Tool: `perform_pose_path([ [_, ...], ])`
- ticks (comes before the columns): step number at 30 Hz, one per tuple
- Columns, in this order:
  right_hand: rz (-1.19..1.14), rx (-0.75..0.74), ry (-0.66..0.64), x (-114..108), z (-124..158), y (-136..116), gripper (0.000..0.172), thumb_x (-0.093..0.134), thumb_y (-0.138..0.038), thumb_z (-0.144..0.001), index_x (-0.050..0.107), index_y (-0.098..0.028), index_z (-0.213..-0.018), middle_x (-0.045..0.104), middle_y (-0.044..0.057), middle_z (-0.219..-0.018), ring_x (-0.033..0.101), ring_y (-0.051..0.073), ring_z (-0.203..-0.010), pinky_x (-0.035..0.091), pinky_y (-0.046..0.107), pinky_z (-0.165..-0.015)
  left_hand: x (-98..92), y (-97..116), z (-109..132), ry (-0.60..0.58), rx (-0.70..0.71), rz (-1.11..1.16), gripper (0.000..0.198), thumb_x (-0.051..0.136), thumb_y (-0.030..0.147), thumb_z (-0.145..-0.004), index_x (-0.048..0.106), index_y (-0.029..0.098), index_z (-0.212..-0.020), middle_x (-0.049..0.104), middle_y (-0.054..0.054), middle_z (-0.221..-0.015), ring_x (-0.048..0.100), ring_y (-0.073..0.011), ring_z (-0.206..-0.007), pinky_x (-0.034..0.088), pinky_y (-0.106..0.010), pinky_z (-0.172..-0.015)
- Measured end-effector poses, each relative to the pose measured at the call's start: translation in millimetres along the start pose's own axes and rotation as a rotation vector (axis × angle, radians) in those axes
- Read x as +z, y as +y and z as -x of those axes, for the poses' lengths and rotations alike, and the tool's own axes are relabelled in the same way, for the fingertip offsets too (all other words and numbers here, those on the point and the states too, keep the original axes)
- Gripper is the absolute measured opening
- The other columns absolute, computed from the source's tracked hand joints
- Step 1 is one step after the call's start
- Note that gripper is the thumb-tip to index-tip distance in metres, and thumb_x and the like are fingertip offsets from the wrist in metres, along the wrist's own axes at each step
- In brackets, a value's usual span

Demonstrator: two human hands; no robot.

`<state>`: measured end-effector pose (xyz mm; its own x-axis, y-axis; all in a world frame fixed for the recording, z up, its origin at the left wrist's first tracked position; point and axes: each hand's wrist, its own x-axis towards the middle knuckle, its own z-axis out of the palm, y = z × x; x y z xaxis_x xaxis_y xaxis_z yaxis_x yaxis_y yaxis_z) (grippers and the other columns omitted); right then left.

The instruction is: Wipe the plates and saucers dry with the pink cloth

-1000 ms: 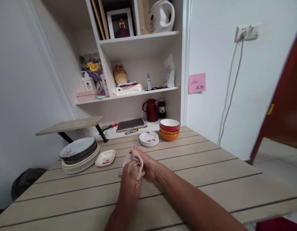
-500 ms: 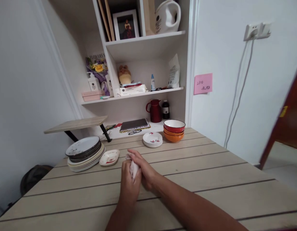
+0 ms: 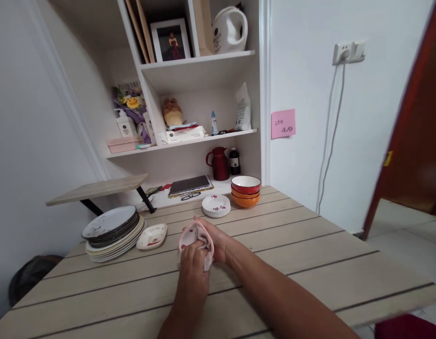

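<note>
Both my hands meet over the middle of the wooden table [image 3: 310, 245]. My left hand [image 3: 194, 263] and my right hand [image 3: 218, 240] are closed round a small white dish with a pink rim and red flowers [image 3: 193, 233], together with a white cloth [image 3: 207, 256] that hangs between the fingers. The dish stands tilted on edge between the hands. A small square dish [image 3: 152, 235] lies just to the left of them.
A stack of large plates [image 3: 112, 227] sits at the table's left. Behind are a stack of small flowered plates [image 3: 215, 205] and stacked red and orange bowls [image 3: 245, 190]. White shelves [image 3: 200, 136] with a red jug stand at the back. A dark red door [image 3: 412, 141] is at right.
The dish, edge-on and nearly hidden between the hands half a second ago, now shows its pink rim again. The camera has swung a little to the right.
</note>
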<state>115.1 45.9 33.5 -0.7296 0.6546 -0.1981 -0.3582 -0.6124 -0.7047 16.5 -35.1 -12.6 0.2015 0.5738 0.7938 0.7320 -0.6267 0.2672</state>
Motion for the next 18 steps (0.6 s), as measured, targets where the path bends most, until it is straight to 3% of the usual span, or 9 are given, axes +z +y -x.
perform_pose_path([
  [2,-0.044,-0.191,-0.011,4.6,3.8,5.4,0.037,0.063,-0.051,-0.079,0.062,-0.021,-0.101,0.064,0.0,-0.076,0.06,0.016,-0.068,0.046,0.028,-0.072,-2.9,1.9,-2.5,0.076,-0.218,0.138,0.015,0.049,0.027,-0.088,0.057,0.021,-0.1,0.063,-0.007,-0.101,0.06,-0.0227,-0.095,0.049,-0.039,-0.084],
  [4,-0.04,-0.33,-0.073,8.2,7.7,11.9,0.05,0.073,-0.043,-0.073,0.057,-0.027,-0.118,0.064,-0.002,-0.089,0.06,0.014,-0.08,0.044,0.026,-0.08,-7.0,2.4,-4.3,0.143,-0.478,0.275,0.022,0.049,0.036,-0.089,0.054,0.021,-0.103,0.064,-0.006,-0.094,0.061,-0.0213,-0.088,0.05,-0.036,-0.078],
  [7,0.089,-0.357,-0.149,11.2,11.1,21.0,0.074,0.082,-0.035,-0.061,0.052,-0.032,-0.128,0.062,-0.001,-0.101,0.058,0.016,-0.089,0.04,0.026,-0.083,-11.1,-1.6,-4.3,0.18,-0.669,0.419,0.032,0.051,0.045,-0.087,0.053,0.019,-0.106,0.065,-0.004,-0.092,0.062,-0.0205,-0.086,0.05,-0.034,-0.077],
  [9,0.171,-0.345,-0.098,12.7,11.3,25.5,0.076,0.083,-0.03,-0.058,0.053,-0.031,-0.127,0.062,-0.003,-0.096,0.058,0.015,-0.083,0.04,0.025,-0.078,-10.3,-6.9,-2.6,0.179,-0.633,0.425,0.031,0.053,0.045,-0.086,0.055,0.019,-0.103,0.064,-0.004,-0.093,0.062,-0.0207,-0.088,0.049,-0.035,-0.08],
  [12,0.19,-0.329,0.028,15.4,8.7,31.3,0.059,0.079,-0.034,-0.062,0.059,-0.027,-0.117,0.06,-0.005,-0.079,0.054,0.012,-0.069,0.038,0.023,-0.067,-4.6,-16.4,0.9,0.156,-0.484,0.299,0.026,0.052,0.036,-0.087,0.055,0.018,-0.105,0.063,-0.006,-0.095,0.061,-0.0213,-0.092,0.049,-0.038,-0.084],
  [15,0.047,-0.291,0.078,17.7,3.3,36.3,0.034,0.07,-0.045,-0.07,0.062,-0.02,-0.092,0.058,-0.004,-0.067,0.053,0.012,-0.062,0.04,0.024,-0.063,1.0,-24.6,4.2,0.096,-0.315,0.136,0.031,0.052,0.029,-0.086,0.052,0.018,-0.115,0.06,-0.011,-0.108,0.058,-0.0242,-0.105,0.048,-0.043,-0.09],
  [18,-0.043,-0.154,0.105,16.5,-2.1,34.5,0.035,0.061,-0.052,-0.077,0.056,-0.018,-0.073,0.056,-0.003,-0.059,0.053,0.013,-0.056,0.042,0.025,-0.059,3.2,-27.5,6.3,0.072,-0.2,0.01,0.035,0.052,0.027,-0.086,0.049,0.018,-0.12,0.057,-0.014,-0.116,0.055,-0.0263,-0.113,0.047,-0.046,-0.092],
])
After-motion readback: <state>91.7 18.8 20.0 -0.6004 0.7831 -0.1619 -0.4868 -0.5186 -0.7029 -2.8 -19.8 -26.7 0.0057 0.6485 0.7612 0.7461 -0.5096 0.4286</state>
